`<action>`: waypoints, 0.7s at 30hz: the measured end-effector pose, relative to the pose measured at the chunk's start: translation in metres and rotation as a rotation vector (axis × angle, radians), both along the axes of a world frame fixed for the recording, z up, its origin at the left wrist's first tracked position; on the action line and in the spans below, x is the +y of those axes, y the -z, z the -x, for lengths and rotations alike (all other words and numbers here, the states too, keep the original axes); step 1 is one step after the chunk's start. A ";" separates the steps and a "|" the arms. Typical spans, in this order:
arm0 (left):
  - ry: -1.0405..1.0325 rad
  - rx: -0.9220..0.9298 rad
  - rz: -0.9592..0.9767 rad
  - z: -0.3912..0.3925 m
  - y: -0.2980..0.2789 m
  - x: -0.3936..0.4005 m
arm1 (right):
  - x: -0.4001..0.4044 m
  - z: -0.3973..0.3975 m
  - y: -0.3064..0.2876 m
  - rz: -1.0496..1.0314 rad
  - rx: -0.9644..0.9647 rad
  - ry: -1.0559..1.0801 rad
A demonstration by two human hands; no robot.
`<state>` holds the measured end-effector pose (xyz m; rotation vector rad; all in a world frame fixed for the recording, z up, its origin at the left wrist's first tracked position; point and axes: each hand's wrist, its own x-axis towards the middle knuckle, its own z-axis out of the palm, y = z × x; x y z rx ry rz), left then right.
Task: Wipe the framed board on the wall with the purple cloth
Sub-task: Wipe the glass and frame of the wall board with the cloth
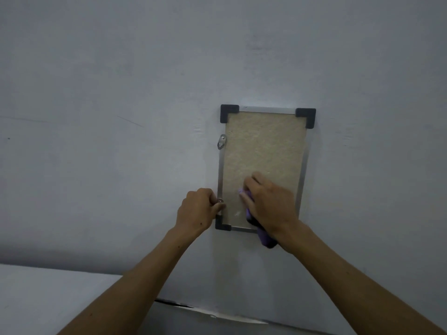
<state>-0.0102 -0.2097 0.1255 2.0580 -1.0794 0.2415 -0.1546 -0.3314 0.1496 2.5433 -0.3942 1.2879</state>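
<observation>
our right hand (268, 201) curls its fingers over the bunched purple cloth (263, 235), pressing it to the lower part of the framed board (263, 146) on the grey wall (121, 117). our left hand (198, 211) pinches the frame's left edge near a small metal fitting (220, 200), just above the dark corner cap (221, 224). we judge the cloth soft and light, best held wadded in the palm; the board looks light, its thin metal frame hung from a bracket (221, 141), so steadying the edge seems wise.
</observation>
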 end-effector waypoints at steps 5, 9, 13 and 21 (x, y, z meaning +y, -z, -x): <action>0.013 0.007 0.003 -0.002 -0.001 0.000 | -0.002 -0.001 -0.016 -0.019 -0.166 -0.012; 0.020 -0.011 0.022 -0.003 0.002 0.002 | 0.002 -0.001 0.007 0.009 0.062 -0.039; 0.043 -0.016 0.044 -0.005 0.007 0.005 | -0.001 -0.006 -0.009 0.010 -0.044 -0.043; 0.080 -0.003 0.103 -0.012 0.014 0.004 | 0.005 -0.008 0.009 0.053 0.065 -0.056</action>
